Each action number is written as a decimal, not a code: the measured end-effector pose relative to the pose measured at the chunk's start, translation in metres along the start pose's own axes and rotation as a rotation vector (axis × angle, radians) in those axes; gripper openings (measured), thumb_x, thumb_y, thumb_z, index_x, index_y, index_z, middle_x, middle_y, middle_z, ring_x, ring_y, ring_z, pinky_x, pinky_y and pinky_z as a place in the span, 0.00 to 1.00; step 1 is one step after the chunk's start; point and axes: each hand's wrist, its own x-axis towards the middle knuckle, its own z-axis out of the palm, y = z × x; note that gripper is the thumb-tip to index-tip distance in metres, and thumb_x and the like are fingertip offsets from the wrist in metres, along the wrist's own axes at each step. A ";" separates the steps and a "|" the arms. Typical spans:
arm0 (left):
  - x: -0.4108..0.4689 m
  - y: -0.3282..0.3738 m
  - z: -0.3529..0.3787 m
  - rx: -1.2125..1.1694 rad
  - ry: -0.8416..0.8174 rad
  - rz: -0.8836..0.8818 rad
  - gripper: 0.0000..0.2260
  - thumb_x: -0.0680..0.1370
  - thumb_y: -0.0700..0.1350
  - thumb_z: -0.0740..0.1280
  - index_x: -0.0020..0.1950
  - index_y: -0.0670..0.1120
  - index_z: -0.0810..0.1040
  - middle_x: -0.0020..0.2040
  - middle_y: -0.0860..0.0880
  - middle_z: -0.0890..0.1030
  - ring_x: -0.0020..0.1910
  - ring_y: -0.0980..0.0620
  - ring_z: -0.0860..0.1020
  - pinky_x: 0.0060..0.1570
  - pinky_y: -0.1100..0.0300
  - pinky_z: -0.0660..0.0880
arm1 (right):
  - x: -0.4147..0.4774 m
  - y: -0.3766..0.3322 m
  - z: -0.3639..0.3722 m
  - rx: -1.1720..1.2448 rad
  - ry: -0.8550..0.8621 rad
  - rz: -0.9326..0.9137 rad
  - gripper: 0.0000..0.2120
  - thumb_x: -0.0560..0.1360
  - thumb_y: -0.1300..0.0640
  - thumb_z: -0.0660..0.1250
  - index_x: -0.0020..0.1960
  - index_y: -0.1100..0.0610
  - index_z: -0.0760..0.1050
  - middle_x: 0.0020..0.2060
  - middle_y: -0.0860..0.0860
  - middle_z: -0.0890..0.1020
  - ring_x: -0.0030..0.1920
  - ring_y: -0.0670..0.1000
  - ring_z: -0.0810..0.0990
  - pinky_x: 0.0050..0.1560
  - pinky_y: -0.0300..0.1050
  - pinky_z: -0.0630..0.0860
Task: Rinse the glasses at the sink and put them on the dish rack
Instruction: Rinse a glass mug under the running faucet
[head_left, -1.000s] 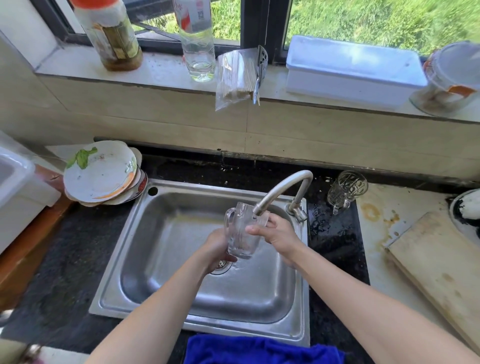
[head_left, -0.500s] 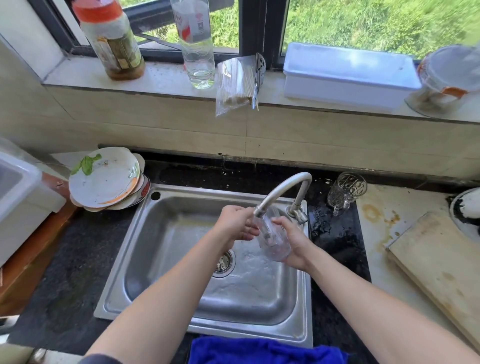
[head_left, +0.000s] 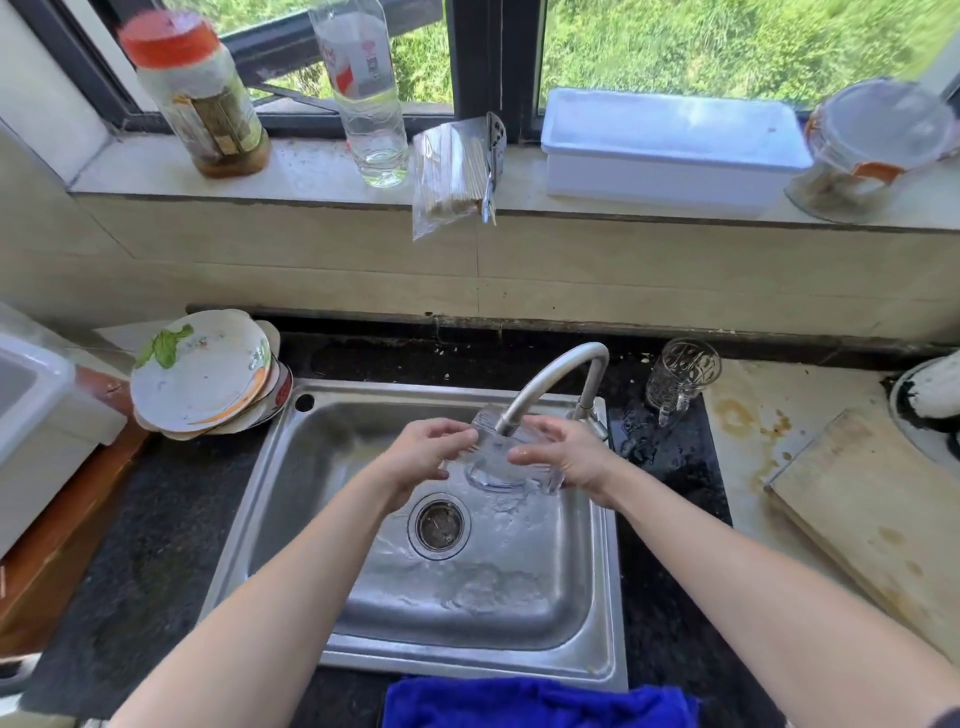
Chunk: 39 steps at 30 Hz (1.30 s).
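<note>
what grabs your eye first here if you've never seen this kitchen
The left hand and right hand hold a clear glass under the faucet over the steel sink, at the centre. A stack of dirty plates sits by the sink's back left corner, and a second glass stands on the counter right of the faucet.

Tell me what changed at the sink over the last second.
The glass went from upright under the faucet to lying tipped between both hands. The left hand moved up from its base to its left side; the right hand shifted from the rim to the right side. Both held it throughout. The second glass on the counter and the stacked plates stayed put.
</note>
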 end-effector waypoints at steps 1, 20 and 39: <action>-0.001 0.002 -0.001 0.010 -0.040 0.018 0.09 0.78 0.48 0.67 0.54 0.44 0.81 0.52 0.47 0.83 0.52 0.52 0.77 0.51 0.54 0.74 | 0.000 -0.004 -0.001 0.007 -0.020 0.004 0.37 0.66 0.55 0.78 0.71 0.56 0.68 0.65 0.45 0.73 0.65 0.46 0.70 0.67 0.47 0.65; -0.006 -0.020 0.008 -0.519 -0.245 -0.287 0.13 0.78 0.35 0.58 0.59 0.38 0.76 0.46 0.40 0.79 0.34 0.48 0.81 0.32 0.59 0.79 | 0.010 0.002 0.025 0.092 0.299 -0.084 0.14 0.74 0.58 0.66 0.30 0.51 0.77 0.30 0.46 0.78 0.39 0.51 0.75 0.43 0.46 0.70; -0.004 -0.019 0.028 0.162 0.286 0.256 0.11 0.78 0.31 0.58 0.46 0.41 0.79 0.39 0.41 0.82 0.26 0.48 0.78 0.28 0.57 0.78 | 0.016 0.015 0.041 -0.360 0.463 -0.049 0.19 0.79 0.39 0.53 0.45 0.50 0.76 0.50 0.51 0.80 0.47 0.52 0.74 0.49 0.49 0.74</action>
